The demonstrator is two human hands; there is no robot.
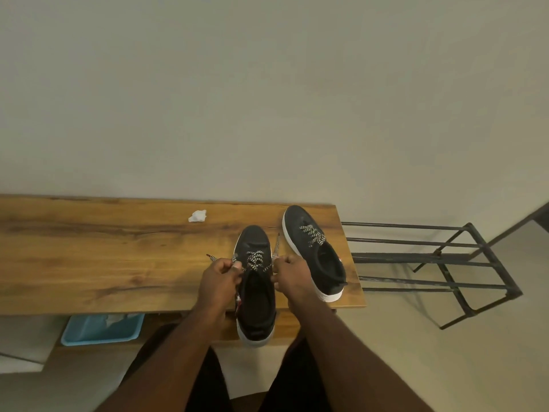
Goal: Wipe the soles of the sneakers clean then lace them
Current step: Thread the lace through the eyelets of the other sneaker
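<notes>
1. Two black sneakers with white soles sit on a brown wooden tabletop (pixel 118 257) by a pale wall.
2. The near sneaker (pixel 256 295) points its toe at the wall, and its heel hangs over the front edge of the tabletop.
3. The left hand (pixel 220 276) is curled round one end of the speckled lace (pixel 255 260), on the left side of that sneaker. The tip of that lace end sticks out to the left of the hand.
4. The right hand (pixel 288 273) is curled round the other lace end on the right side. That end runs up and away toward the wall.
5. The lace criss-crosses over the front of the near sneaker (its lower rows are in place).
6. The far sneaker (pixel 315 251) lies just to the right, near the end of the tabletop, turned a little sideways. It has a speckled lace crossed over its top too.
7. A small crumpled white tissue (pixel 197 216) lies on the tabletop, well apart from the sneakers.
8. A blue tray (pixel 101 331) sits lower down, under the tabletop's front edge.
9. A black metal rack (pixel 439 263) stands on the floor to the right.
</notes>
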